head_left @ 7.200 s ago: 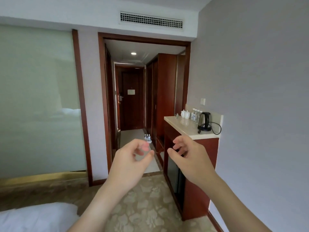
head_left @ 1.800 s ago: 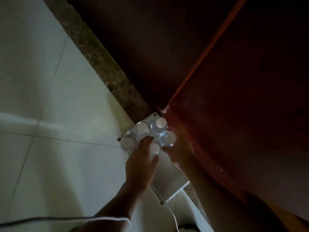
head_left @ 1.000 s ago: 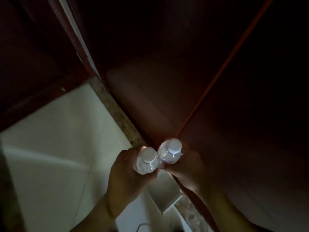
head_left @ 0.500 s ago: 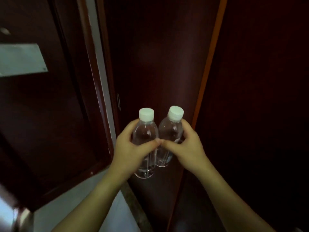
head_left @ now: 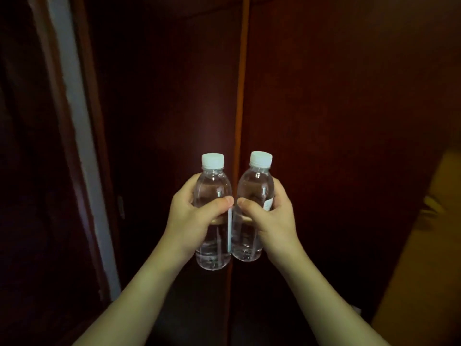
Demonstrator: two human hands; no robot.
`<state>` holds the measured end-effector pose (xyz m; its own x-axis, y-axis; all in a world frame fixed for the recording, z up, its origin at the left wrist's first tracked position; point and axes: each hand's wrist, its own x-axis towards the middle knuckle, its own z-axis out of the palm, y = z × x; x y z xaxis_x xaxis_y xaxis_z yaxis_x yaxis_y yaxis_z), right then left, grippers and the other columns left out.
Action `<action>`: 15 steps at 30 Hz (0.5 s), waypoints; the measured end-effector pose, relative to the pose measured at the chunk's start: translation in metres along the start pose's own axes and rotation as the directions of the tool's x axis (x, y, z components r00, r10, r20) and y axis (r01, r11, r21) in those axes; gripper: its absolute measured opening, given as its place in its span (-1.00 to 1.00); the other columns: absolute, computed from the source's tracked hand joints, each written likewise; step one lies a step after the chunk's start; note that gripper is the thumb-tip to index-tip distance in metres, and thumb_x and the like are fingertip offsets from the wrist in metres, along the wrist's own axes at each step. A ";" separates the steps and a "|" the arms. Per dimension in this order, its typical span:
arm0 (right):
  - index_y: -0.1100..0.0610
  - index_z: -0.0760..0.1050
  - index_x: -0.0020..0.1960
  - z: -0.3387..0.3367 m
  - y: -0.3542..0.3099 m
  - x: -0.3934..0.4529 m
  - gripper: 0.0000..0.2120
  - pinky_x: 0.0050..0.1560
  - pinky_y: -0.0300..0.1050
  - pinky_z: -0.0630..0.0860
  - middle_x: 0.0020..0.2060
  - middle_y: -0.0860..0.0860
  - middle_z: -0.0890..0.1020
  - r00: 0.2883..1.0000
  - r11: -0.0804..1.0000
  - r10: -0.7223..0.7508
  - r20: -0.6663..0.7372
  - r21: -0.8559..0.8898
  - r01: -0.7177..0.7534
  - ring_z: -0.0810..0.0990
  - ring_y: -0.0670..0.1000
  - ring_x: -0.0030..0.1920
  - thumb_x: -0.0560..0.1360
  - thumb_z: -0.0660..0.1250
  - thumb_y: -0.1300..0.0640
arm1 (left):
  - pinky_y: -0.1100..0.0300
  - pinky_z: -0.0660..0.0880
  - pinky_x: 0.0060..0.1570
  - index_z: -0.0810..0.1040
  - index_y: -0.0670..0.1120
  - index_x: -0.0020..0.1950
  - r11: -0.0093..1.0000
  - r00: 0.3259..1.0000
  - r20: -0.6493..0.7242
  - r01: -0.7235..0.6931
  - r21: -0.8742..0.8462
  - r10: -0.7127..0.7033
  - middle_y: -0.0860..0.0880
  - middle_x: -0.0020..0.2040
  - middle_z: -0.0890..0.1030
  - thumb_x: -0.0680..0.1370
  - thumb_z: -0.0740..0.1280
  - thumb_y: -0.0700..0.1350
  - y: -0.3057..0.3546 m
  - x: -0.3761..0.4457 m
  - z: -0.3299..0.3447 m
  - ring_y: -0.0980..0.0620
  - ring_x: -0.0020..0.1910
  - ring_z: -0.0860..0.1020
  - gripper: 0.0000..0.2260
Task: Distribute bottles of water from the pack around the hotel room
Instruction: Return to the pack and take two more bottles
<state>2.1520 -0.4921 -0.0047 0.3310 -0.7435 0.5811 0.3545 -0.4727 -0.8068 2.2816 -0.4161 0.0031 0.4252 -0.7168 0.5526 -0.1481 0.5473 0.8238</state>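
Note:
Two small clear water bottles with white caps stand upright side by side in front of me, almost touching. My left hand [head_left: 192, 216] is wrapped around the middle of the left bottle [head_left: 212, 186]. My right hand [head_left: 272, 218] grips the right bottle [head_left: 254, 183] the same way. Both thumbs meet between the bottles. The pack of bottles is out of view.
Dark red-brown wooden wardrobe doors [head_left: 336, 121] fill the view right behind the bottles, with a vertical seam [head_left: 240, 96] between them. A pale strip of door frame [head_left: 72, 121] runs down the left. A lighter tan surface [head_left: 429, 245] shows at the lower right.
My hands went from the pack on the floor to holding one bottle each, and raised them to chest height. The view tilted up from the floor to the wardrobe doors.

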 end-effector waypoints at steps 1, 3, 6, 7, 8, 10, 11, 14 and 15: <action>0.13 0.52 0.09 -0.010 -0.008 -0.005 -0.66 -0.14 -0.20 0.59 -0.24 -0.10 0.67 0.999 0.999 -0.011 -0.044 -0.033 0.010 0.66 -0.12 -0.19 0.34 0.45 0.28 | 0.16 0.59 -0.27 0.58 -0.16 -0.03 1.000 0.999 0.050 0.002 -0.018 -0.001 -0.16 -0.16 0.65 0.32 0.44 -0.23 0.000 0.000 0.008 0.00 -0.22 0.65 -0.76; 0.16 0.52 0.10 -0.036 -0.029 -0.019 -0.67 -0.15 -0.24 0.58 -0.25 -0.12 0.66 0.990 0.993 -0.035 -0.135 -0.118 0.019 0.65 -0.15 -0.21 0.39 0.46 0.36 | 0.19 0.59 -0.22 0.59 -0.15 -0.04 0.998 0.988 0.155 0.007 -0.059 0.002 -0.21 -0.14 0.67 0.32 0.46 -0.22 0.002 -0.001 0.033 -0.02 -0.19 0.66 -0.76; 0.13 0.52 0.11 -0.082 -0.068 -0.052 -0.65 -0.08 0.03 0.64 -0.22 -0.09 0.65 0.961 0.961 -0.081 -0.264 -0.276 0.006 0.64 -0.07 -0.17 0.36 0.47 0.29 | 0.18 0.60 -0.24 0.58 -0.16 -0.04 0.986 0.958 0.286 0.050 -0.162 -0.001 -0.14 -0.15 0.68 0.32 0.45 -0.23 0.008 -0.012 0.085 -0.04 -0.23 0.68 -0.77; 0.09 0.53 0.10 -0.099 -0.082 -0.066 -0.65 -0.07 0.05 0.63 -0.21 -0.09 0.66 0.945 0.944 -0.104 -0.309 -0.330 -0.004 0.64 -0.06 -0.16 0.34 0.47 0.25 | 0.16 0.61 -0.26 0.58 -0.19 -0.01 0.978 0.945 0.328 0.069 -0.199 0.000 -0.14 -0.15 0.67 0.33 0.44 -0.23 0.012 -0.020 0.107 -0.06 -0.24 0.68 -0.75; 0.05 0.53 0.08 -0.118 -0.097 -0.081 -0.65 -0.07 0.03 0.63 -0.20 -0.10 0.66 0.927 0.923 -0.128 -0.352 -0.384 -0.018 0.65 -0.06 -0.15 0.32 0.47 0.21 | 0.15 0.62 -0.27 0.56 -0.22 0.01 0.968 0.928 0.372 0.092 -0.234 0.002 -0.15 -0.15 0.67 0.33 0.44 -0.22 0.017 -0.030 0.130 -0.08 -0.25 0.69 -0.73; -0.01 0.53 0.08 -0.154 -0.130 -0.113 -0.63 -0.03 0.00 0.63 -0.16 -0.10 0.68 0.881 0.883 -0.174 -0.439 -0.465 -0.058 0.67 -0.05 -0.11 0.29 0.49 0.12 | 0.18 0.61 -0.29 0.55 -0.26 0.03 0.946 0.882 0.471 0.131 -0.297 0.026 -0.17 -0.15 0.66 0.35 0.43 -0.22 0.029 -0.052 0.175 -0.07 -0.25 0.68 -0.71; -0.02 0.53 0.08 -0.175 -0.149 -0.133 -0.61 0.01 0.04 0.64 -0.15 -0.10 0.68 0.850 0.868 -0.198 -0.488 -0.491 -0.079 0.67 -0.04 -0.09 0.27 0.49 0.07 | 0.20 0.60 -0.30 0.55 -0.26 0.04 0.934 0.848 0.528 0.154 -0.324 0.043 -0.18 -0.15 0.65 0.37 0.44 -0.24 0.036 -0.068 0.202 -0.05 -0.25 0.67 -0.72; -0.15 0.55 0.01 -0.229 -0.201 -0.194 -0.65 0.05 0.12 0.63 -0.16 -0.11 0.69 0.751 0.811 -0.281 -0.597 -0.566 -0.146 0.68 -0.05 -0.09 0.24 0.48 0.04 | 0.23 0.57 -0.27 0.56 -0.24 0.04 0.909 0.757 0.646 0.195 -0.369 0.099 -0.21 -0.12 0.65 0.39 0.46 -0.24 0.061 -0.115 0.274 -0.03 -0.22 0.65 -0.74; -0.19 0.56 -0.01 -0.248 -0.221 -0.218 -0.66 0.06 0.15 0.63 -0.16 -0.10 0.70 0.713 0.793 -0.309 -0.630 -0.584 -0.172 0.68 -0.03 -0.09 0.24 0.48 0.04 | 0.20 0.58 -0.25 0.57 -0.21 0.04 0.900 0.723 0.681 0.213 -0.381 0.117 -0.21 -0.12 0.65 0.37 0.45 -0.21 0.071 -0.134 0.301 -0.05 -0.21 0.65 -0.73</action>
<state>1.7850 -0.3426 0.0202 -0.4243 -0.6819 0.5958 -0.2863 -0.5232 -0.8027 1.9452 -0.4108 0.0257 -0.3174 -0.7487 0.5819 0.2976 0.5040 0.8108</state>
